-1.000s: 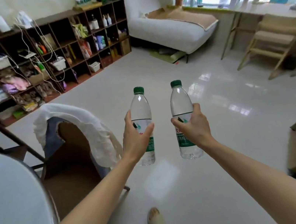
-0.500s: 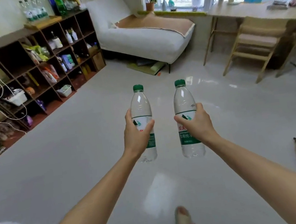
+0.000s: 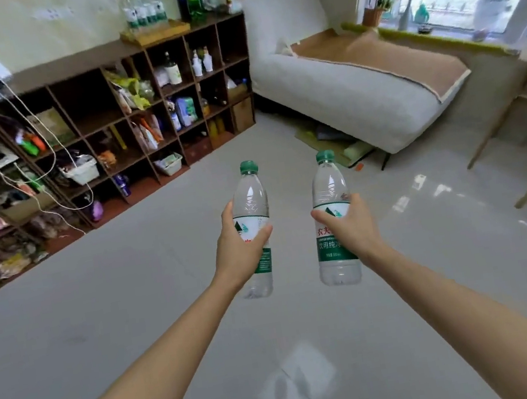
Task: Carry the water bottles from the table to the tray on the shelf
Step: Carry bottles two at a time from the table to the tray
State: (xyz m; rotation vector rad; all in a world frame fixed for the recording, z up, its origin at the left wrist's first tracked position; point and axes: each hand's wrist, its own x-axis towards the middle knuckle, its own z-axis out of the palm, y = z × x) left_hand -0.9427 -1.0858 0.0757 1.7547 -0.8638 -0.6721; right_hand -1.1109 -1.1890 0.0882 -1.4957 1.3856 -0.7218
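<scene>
two bare arms reach forward over a pale floor. the left hand (image 3: pixel 240 247) grips one upright water bottle (image 3: pixel 253 221); the right hand (image 3: pixel 351 228) grips another bottle (image 3: pixel 332 223). ahead on the shelf (image 3: pixel 115 55), a tray (image 3: pixel 154 32) holds four bottles (image 3: pixel 142 8).

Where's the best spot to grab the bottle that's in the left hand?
Around the middle, from the side, just as the left hand does now. The left bottle stands upright, its body is round and straight where the label wraps it, so fingers can curl around. The neck under the green cap narrows, leaving less to hold.
</scene>
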